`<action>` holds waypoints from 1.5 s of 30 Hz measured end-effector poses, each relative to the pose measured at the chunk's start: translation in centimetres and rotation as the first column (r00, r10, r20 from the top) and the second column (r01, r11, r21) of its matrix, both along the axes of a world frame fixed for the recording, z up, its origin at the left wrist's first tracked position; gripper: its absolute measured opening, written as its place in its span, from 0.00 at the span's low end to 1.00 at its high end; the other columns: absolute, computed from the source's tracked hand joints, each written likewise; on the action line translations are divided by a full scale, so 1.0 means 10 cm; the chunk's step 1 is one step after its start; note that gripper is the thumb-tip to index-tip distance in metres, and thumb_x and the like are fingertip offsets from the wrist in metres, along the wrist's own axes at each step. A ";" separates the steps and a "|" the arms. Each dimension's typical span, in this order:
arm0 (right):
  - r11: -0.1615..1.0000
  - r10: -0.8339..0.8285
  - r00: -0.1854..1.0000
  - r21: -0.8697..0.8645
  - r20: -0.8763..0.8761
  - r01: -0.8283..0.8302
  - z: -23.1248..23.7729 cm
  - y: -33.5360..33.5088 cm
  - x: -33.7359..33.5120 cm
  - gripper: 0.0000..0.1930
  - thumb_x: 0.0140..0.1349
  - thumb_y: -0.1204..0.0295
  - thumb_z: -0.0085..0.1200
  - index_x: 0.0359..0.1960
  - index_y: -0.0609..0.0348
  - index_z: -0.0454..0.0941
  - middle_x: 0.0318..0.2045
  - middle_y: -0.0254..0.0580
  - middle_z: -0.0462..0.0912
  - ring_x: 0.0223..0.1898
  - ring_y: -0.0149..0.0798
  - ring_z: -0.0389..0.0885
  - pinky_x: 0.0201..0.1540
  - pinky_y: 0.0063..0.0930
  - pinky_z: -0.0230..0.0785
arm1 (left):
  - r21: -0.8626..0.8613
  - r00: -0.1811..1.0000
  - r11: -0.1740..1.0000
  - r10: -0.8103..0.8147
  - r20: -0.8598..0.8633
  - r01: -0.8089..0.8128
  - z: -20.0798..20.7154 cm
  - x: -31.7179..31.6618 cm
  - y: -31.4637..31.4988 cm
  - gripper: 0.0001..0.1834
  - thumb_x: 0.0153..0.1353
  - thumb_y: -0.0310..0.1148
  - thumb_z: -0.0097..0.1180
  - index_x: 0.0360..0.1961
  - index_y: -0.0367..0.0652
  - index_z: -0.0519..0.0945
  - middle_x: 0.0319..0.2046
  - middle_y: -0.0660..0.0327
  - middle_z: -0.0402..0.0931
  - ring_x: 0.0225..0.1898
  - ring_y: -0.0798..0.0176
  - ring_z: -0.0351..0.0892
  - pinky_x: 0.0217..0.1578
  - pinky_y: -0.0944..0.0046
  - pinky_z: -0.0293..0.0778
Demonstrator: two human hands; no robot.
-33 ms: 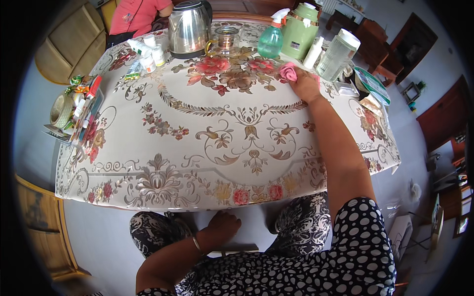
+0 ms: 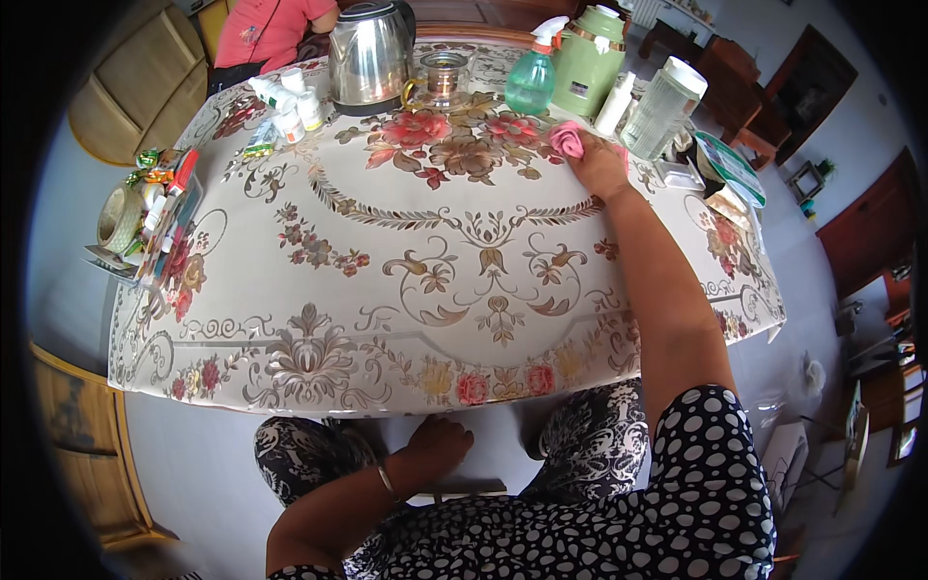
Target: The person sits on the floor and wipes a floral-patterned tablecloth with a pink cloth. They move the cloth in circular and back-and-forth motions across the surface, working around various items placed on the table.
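Observation:
My right hand (image 2: 599, 166) reaches to the far right of the table, fingers wrapped round a bunched pink cloth (image 2: 566, 140) pressed on the patterned tablecloth (image 2: 464, 271). Just beyond it stand a green spray bottle (image 2: 531, 82), a slim white bottle (image 2: 613, 104) and a clear jug with a white lid (image 2: 661, 111). Below the near table edge, my left hand (image 2: 440, 447) hangs over my lap, closed in a loose fist with nothing visible in it. A bangle (image 2: 387, 478) circles that wrist.
Along the far side are a steel kettle (image 2: 370, 60), a glass cup (image 2: 442, 81), a green thermos (image 2: 589, 63) and small white bottles (image 2: 295, 111). A crowded organizer box (image 2: 159, 217) stands at the left edge. Packages (image 2: 727, 169) lie far right. Another person (image 2: 274, 34) sits beyond the table.
My right hand and the pink cloth have shifted very slightly to the right. My left hand has stayed in place.

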State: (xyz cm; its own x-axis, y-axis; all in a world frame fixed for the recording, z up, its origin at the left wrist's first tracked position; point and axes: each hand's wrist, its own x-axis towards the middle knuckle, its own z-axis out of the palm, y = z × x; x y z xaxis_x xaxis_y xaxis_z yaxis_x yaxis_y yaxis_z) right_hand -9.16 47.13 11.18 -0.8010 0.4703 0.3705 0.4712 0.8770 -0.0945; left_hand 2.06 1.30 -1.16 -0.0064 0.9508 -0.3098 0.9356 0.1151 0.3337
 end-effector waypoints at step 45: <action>0.923 0.376 0.899 0.009 -0.224 -0.384 0.17 -0.73 1.80 0.23 0.53 0.72 0.58 0.53 0.57 0.73 0.52 0.48 0.76 0.55 0.50 0.71 0.61 0.40 0.59 | 0.018 0.995 0.999 -0.034 -0.089 0.035 0.06 0.09 -0.11 0.18 0.48 0.40 0.64 0.36 0.44 0.76 0.30 0.59 0.76 0.35 0.56 0.78 0.36 0.55 0.70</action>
